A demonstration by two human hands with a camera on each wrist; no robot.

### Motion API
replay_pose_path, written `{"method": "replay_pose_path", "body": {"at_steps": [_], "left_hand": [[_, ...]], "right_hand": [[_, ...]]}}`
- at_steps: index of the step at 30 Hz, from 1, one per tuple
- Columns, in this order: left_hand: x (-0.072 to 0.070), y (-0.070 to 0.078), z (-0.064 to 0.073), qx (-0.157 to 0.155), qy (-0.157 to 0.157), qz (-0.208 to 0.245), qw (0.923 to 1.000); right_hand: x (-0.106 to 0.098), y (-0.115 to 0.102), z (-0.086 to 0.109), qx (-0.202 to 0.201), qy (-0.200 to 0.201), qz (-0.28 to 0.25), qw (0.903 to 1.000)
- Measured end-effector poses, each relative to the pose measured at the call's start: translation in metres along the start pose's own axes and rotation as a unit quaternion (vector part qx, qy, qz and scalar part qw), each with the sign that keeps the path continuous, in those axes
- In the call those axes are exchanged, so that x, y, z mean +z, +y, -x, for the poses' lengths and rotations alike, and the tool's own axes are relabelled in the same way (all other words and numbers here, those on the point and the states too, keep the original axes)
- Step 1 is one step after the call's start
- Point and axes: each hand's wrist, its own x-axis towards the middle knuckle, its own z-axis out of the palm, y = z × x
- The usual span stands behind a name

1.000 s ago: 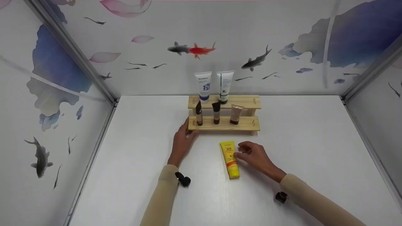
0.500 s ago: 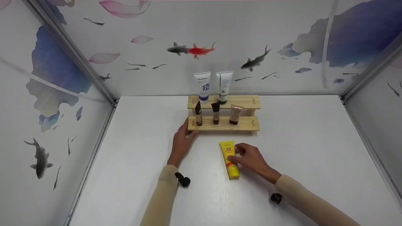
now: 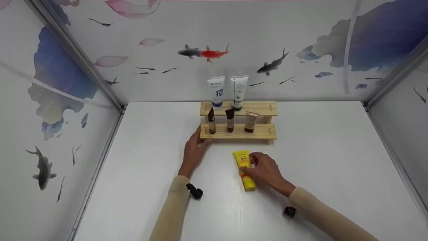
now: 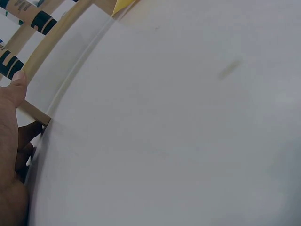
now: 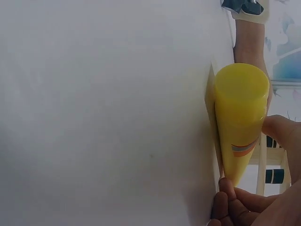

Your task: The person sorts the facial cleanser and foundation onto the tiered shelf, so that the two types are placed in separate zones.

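Observation:
A yellow squeeze tube point(image 3: 248, 183) with an orange band lies on the white table, cap toward the person. My right hand point(image 3: 267, 170) pinches it, thumb on its upper face and fingers along its right edge. In the right wrist view the tube's round cap point(image 5: 242, 84) faces the camera, with fingertips point(image 5: 228, 188) at its far part. My left hand point(image 3: 194, 152) grips the left front end of a two-tier wooden rack point(image 3: 262, 133). The left wrist view has the thumb point(image 4: 18, 84) on the board and fingers around the rack's leg point(image 4: 35, 113).
On the rack's lower tier stand two dark slim tubes point(image 3: 212, 125) and a small pinkish tube point(image 3: 250, 122). Two white tubes point(image 3: 216, 92) stand on the upper tier. Printed wall panels point(image 3: 150, 87) enclose the table point(image 3: 133, 160) at back and sides.
My right hand has moved left onto the yellow tube, its thumb crossing over the upper face. The left hand and the rack have stayed in place.

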Motion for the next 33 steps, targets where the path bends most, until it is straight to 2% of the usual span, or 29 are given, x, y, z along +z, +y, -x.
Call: {"method": "replay_pose_path", "body": {"at_steps": [7,16,21,27,33], "left_hand": [[0.001,0.000,-0.001,0.002,0.002,-0.003,1.0000],[0.000,0.000,-0.001,0.001,0.002,-0.004,1.0000],[0.001,0.000,-0.001,-0.005,0.001,0.001,1.0000],[0.002,0.002,0.000,0.000,0.003,-0.015,0.9999],[0.001,0.003,0.001,0.000,0.003,-0.011,0.9999]], "right_hand": [[0.001,-0.003,-0.002,0.006,-0.004,0.041,0.9991],[0.001,-0.006,-0.002,0.007,-0.010,0.058,0.9982],[0.001,-0.007,-0.003,0.017,-0.015,0.052,0.9984],[-0.004,-0.006,-0.001,0.030,-0.028,0.012,0.9991],[-0.013,-0.002,0.003,0.042,-0.033,-0.019,0.9984]]}}
